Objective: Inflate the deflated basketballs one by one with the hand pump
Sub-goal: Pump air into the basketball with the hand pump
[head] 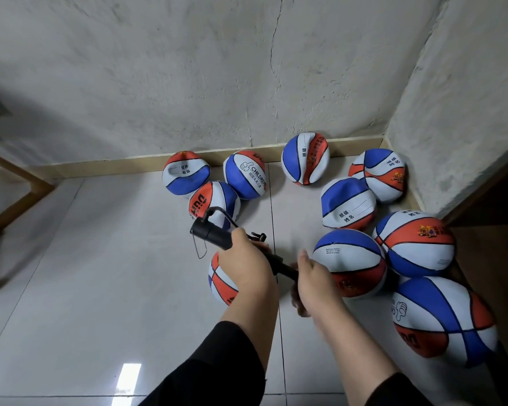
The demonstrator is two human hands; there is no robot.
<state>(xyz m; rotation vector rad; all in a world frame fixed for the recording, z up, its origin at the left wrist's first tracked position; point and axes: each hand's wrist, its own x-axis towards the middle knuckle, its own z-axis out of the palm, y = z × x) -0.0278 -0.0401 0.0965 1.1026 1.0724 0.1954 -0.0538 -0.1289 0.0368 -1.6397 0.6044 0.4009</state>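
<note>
Several red, white and blue basketballs lie on the tiled floor near the wall corner. My left hand [244,259] grips the barrel of a black hand pump [214,234], its hose looping over the top. My right hand [311,276] holds the pump's handle end, with the thin rod [279,266] showing between my hands. A ball [222,281] sits partly hidden under my left hand. A dented ball [349,262] lies just right of my right hand. Another crumpled ball [348,203] rests behind it.
A grey plaster wall [217,68] runs behind the balls, meeting a side wall [458,112] at the right. A dark wooden door or cabinet [496,230] stands at far right. A wooden frame [12,200] is at the left. Open tile [100,288] spreads left of my arms.
</note>
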